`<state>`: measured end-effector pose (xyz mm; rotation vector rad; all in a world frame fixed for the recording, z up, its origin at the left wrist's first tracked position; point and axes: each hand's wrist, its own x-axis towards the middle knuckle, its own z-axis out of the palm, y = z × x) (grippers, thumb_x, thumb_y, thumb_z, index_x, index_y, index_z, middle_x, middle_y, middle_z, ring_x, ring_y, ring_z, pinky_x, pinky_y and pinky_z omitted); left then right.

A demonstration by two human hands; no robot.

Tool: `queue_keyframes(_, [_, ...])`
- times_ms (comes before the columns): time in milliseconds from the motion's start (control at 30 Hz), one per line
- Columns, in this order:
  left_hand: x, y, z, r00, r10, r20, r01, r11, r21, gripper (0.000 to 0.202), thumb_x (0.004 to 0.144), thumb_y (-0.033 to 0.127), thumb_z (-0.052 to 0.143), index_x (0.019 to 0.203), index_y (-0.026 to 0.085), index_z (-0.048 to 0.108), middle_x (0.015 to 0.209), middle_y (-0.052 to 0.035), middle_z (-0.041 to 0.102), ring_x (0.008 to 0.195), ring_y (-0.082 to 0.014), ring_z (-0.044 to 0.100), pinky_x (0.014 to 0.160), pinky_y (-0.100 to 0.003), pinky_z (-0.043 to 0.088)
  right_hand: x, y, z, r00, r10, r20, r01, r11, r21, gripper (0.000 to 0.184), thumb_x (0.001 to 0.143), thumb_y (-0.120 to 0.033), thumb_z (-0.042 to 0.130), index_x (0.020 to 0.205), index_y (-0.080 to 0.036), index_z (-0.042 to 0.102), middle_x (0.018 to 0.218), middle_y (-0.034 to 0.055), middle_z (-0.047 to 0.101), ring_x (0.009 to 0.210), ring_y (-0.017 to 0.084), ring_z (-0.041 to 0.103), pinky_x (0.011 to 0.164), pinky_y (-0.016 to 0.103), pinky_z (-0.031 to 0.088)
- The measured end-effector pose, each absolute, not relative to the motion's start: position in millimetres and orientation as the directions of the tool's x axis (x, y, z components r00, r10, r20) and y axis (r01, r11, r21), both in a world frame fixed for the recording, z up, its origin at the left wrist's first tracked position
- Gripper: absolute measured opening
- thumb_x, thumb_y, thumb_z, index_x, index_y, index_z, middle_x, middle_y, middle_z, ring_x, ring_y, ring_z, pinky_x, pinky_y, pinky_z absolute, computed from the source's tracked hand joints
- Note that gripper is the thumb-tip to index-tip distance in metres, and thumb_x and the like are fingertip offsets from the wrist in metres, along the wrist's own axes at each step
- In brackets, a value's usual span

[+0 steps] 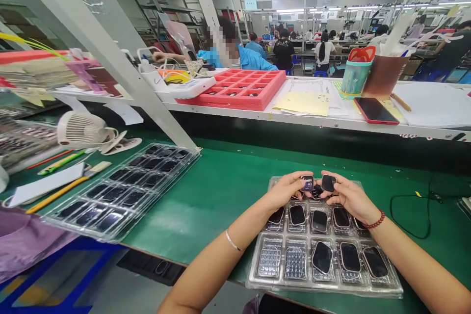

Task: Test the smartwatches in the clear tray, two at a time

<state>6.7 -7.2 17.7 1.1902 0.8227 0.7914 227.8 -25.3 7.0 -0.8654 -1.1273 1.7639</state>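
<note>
My left hand (290, 189) is closed on a smartwatch body (306, 183) whose screen is lit with digits. Just to its right, my right hand (348, 194) grips a second smartwatch body (328, 182) with a dark screen. Both hands are over the far edge of a clear plastic tray (324, 288). Several dark-screened watch bodies lie in its pockets, such as one watch body (350, 257) in the front row. Two front-left pockets hold no watch and show their ribbed bottoms. The hands and forearms hide parts of the back row.
Left on the green table (206, 186) lies another clear tray (121, 191) of dark screens. Beside it are a brush (69, 189) and a small fan (84, 130). A shelf carries a red foam tray (253, 89) and a phone (376, 110). A black cable (410, 196) lies right.
</note>
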Motion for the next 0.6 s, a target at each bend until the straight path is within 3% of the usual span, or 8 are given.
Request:
queue_keyframes(100, [6.9,-9.1,18.0,0.465,0.876,-0.125,-0.009,0.146,0.989,0.038,0.082,0.043,0.060,0.104,0.013,0.063,0.090,-0.0078,0.068,0.060,-0.0099,0.062,0.050,-0.019,0.038,225.7,-28.6,6.3,-0.381,0.922,-0.073,-0.243,-0.176,-0.954,0.032,0.086,-0.041,0.061,0.111,-0.021,0.059,0.102,0.0080,0.069,0.066,0.012,0.065,0.057,0.024,0.054])
queue_keyframes(200, [8.4,-11.5,17.9,0.486,0.866,-0.122,0.016,0.130,0.991,0.025,0.083,0.031,0.059,0.100,0.013,0.061,0.089,-0.0066,0.068,0.058,-0.0078,0.060,0.050,-0.018,0.037,223.6,-30.9,4.4,-0.353,0.934,-0.063,-0.154,-0.124,-0.980,0.024,0.088,-0.041,0.057,0.098,-0.018,0.059,0.084,0.0046,0.069,0.049,0.007,0.055,0.048,0.022,0.048])
queue_keyframes(267, [9.8,-12.9,17.1,0.497,0.863,-0.090,-0.019,0.114,0.993,0.026,0.079,0.017,0.060,0.104,0.013,0.059,0.094,-0.0060,0.067,0.065,-0.0085,0.061,0.061,-0.021,0.044,222.1,-31.6,3.1,-0.339,0.940,-0.046,-0.092,-0.082,-0.992,0.022,0.085,-0.032,0.061,0.102,-0.019,0.056,0.086,0.0034,0.068,0.050,0.007,0.054,0.049,0.022,0.048])
queue_keyframes(400, [11.0,-14.0,14.2,0.502,0.864,-0.050,-0.025,0.072,0.997,0.045,0.068,0.000,0.056,0.111,0.014,0.055,0.101,-0.0066,0.066,0.078,-0.0109,0.063,0.082,-0.029,0.048,220.3,-31.7,1.8,-0.348,0.938,-0.003,-0.053,-0.023,-0.998,0.043,0.075,-0.016,0.062,0.116,-0.023,0.049,0.103,0.0048,0.064,0.062,0.010,0.059,0.055,0.024,0.050])
queue_keyframes(600, [9.7,-13.6,10.7,0.502,0.864,-0.043,-0.020,0.061,0.998,0.047,0.066,-0.001,0.054,0.110,0.015,0.055,0.100,-0.0070,0.065,0.083,-0.0133,0.063,0.085,-0.032,0.048,222.7,-31.1,1.0,-0.366,0.931,0.004,-0.053,-0.017,-0.998,0.028,0.086,-0.027,0.054,0.113,-0.020,0.053,0.102,0.0072,0.065,0.064,0.012,0.062,0.057,0.027,0.051])
